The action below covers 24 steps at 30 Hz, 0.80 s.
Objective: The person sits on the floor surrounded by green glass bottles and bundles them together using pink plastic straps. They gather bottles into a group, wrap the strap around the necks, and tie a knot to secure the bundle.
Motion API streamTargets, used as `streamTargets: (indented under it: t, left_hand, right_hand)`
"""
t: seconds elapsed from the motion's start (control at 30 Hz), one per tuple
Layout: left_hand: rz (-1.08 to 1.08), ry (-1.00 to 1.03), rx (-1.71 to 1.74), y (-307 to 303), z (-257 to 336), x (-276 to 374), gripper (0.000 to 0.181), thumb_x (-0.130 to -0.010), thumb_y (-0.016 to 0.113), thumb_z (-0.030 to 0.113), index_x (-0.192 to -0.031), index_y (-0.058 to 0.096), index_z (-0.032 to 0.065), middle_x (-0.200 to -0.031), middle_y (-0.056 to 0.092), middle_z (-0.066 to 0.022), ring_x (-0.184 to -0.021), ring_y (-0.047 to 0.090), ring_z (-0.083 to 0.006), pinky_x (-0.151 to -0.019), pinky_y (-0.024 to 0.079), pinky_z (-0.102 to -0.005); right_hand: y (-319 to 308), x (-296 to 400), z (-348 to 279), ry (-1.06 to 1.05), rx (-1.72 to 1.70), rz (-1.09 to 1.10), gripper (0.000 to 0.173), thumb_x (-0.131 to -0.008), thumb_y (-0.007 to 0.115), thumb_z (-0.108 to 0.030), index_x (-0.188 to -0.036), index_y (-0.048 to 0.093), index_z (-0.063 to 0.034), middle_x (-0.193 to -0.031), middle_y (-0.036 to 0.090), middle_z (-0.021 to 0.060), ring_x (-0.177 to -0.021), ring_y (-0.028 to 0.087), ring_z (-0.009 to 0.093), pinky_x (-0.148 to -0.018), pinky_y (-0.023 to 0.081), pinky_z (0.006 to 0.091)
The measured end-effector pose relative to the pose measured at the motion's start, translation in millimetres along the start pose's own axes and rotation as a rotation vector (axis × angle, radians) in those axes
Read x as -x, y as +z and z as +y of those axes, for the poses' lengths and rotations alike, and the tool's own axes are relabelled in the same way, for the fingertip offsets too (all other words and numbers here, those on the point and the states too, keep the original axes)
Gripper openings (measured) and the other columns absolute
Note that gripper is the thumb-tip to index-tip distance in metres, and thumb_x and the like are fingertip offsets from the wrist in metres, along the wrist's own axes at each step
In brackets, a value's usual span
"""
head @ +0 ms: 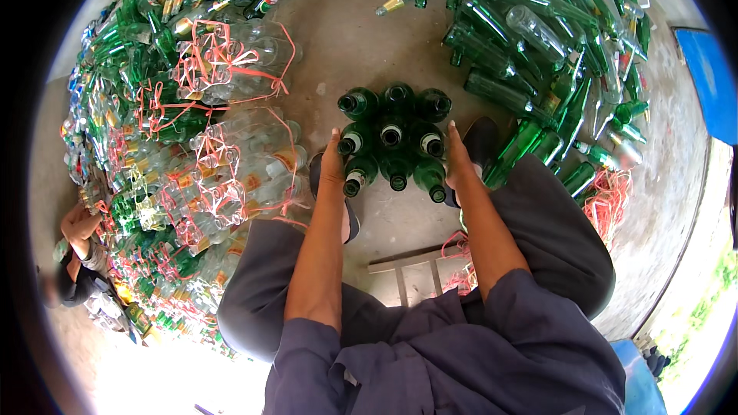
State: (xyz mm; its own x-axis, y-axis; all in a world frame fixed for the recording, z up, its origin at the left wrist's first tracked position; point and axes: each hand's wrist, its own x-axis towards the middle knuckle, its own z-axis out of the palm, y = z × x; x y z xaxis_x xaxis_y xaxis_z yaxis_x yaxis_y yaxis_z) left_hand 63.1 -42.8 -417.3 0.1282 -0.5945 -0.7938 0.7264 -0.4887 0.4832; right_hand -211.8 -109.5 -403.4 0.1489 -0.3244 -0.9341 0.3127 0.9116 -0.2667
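Note:
Between my feet, several green glass bottles (396, 160) stand upright on the concrete floor (369, 46), packed in three rows with their mouths up. Some have pale bands at the neck. Along the left side of this block lies my left hand (332, 160), its palm turned inward against the outer bottles. My right hand (458, 157) flanks the right side in the same way, fingers straight and pointing away from me. The block is held between the two palms, whose inner faces are largely hidden.
Clear glass bottles tied with pink plastic twine (230, 57) stand on the left. Loose green bottles (501, 52) heap up at right. Pink twine (608, 202) lies beside my right knee, and a wooden frame (403, 262) before my seat. Another person (78, 253) is at far left.

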Motion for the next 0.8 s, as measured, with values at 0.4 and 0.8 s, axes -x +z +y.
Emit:
streamTargets:
  t: [0.4,0.8]
  left_hand:
    - [-0.185,0.06,-0.051,49.6,42.5,3.7,0.075,-0.087,0.049,0.068,-0.127,0.056,0.005,-0.12,0.06,-0.0132,-0.107,0.058,-0.0254,-0.089,0.049,-0.0375]
    - [-0.163,0.015,-0.113,-22.4,29.5,-59.5,0.08,-0.077,0.061,0.068,-0.126,0.056,0.005,-0.119,0.059,-0.0144,-0.107,0.056,-0.0276,-0.092,0.047,-0.0413]
  right_hand:
    - [4.2,-34.7,-45.2,-0.342,0.157,-0.125,0.069,-0.091,0.045,-0.062,-0.139,0.047,-0.0123,-0.138,0.051,0.0094,-0.124,0.047,0.025,-0.108,0.031,0.038]
    - [26.5,-29.5,-40.1,-0.416,0.294,0.046,0.08,-0.087,0.047,-0.067,-0.118,0.062,0.0051,-0.11,0.064,0.0168,-0.104,0.058,0.023,-0.093,0.041,0.0327]
